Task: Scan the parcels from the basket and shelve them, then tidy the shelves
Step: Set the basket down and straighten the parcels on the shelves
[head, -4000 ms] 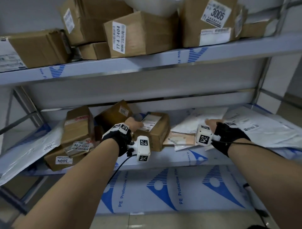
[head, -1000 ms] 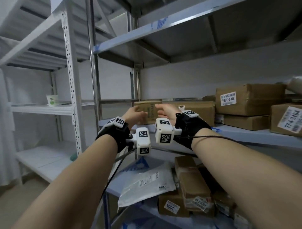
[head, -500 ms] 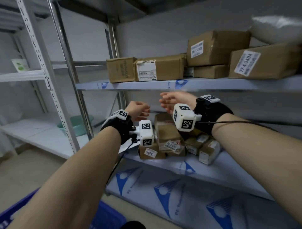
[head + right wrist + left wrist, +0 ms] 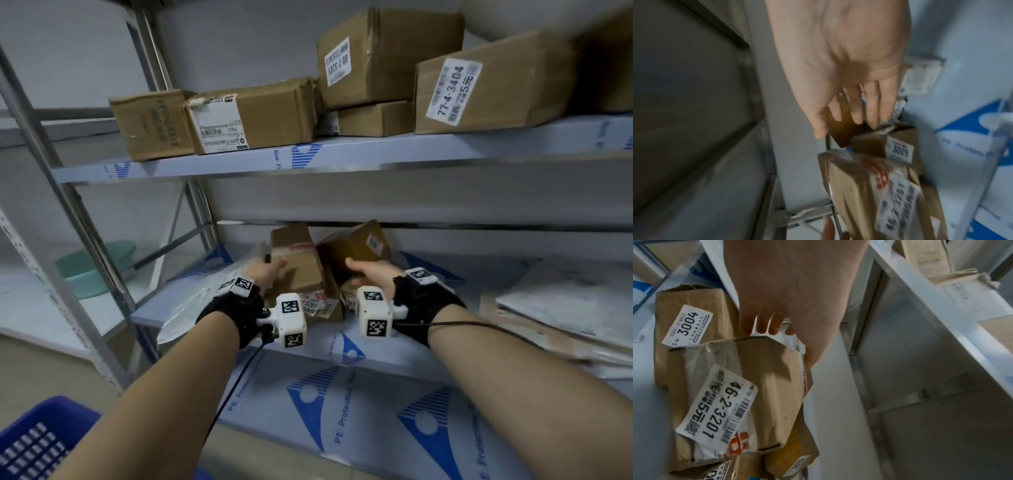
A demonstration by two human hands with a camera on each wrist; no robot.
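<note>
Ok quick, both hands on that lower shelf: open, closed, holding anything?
Left hand: open, fingers straight against the 46-2-3201 box, not gripping it.
Right hand: open, fingers straight on the tilted brown box; no grip visible.

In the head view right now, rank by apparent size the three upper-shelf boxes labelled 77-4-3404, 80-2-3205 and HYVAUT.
1. 77-4-3404 box, largest as it looks.
2. 80-2-3205 box, though it sits further back, so its true size against the first is unsure.
3. HYVAUT box, smallest.
</note>
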